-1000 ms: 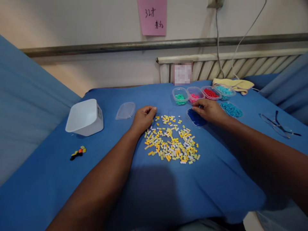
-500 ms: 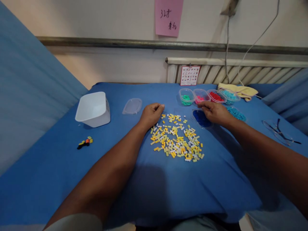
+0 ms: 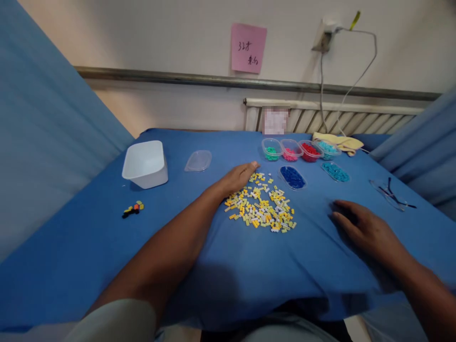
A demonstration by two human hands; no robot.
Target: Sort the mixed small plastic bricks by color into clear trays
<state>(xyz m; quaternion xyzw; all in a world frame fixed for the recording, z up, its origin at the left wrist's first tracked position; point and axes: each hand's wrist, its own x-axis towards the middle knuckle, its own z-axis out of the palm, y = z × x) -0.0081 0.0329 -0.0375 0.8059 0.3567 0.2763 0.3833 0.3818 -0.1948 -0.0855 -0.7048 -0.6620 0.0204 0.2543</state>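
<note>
Small yellow, pale green and white building bricks (image 3: 261,209) lie in a loose pile on the blue cloth. At the pile's upper left edge rests my left hand (image 3: 238,178), fingers stretched out and partly hidden behind the hand, nothing visible in it. My right hand (image 3: 366,230) is over the cloth to the right of the pile, thumb and fingers apart, holding nothing. Between the hands, farther back, a clear plastic dish holds dark blue bricks (image 3: 292,177). A similar dish with teal bricks (image 3: 335,172) stands behind my right hand.
Clear tubs of green bricks (image 3: 271,153), pink bricks (image 3: 290,154), red bricks (image 3: 310,151) and light blue bricks (image 3: 327,147) stand in a row. Left are a white bin (image 3: 147,166), a clear lid (image 3: 198,161) and mixed bricks (image 3: 133,209). Glasses (image 3: 392,194) and a yellow cloth (image 3: 340,142) lie right.
My right hand has left the dark blue dish and come back toward me, opening. My left hand's curled fingers have stretched out along the pile's edge. The view has tilted up slightly.
</note>
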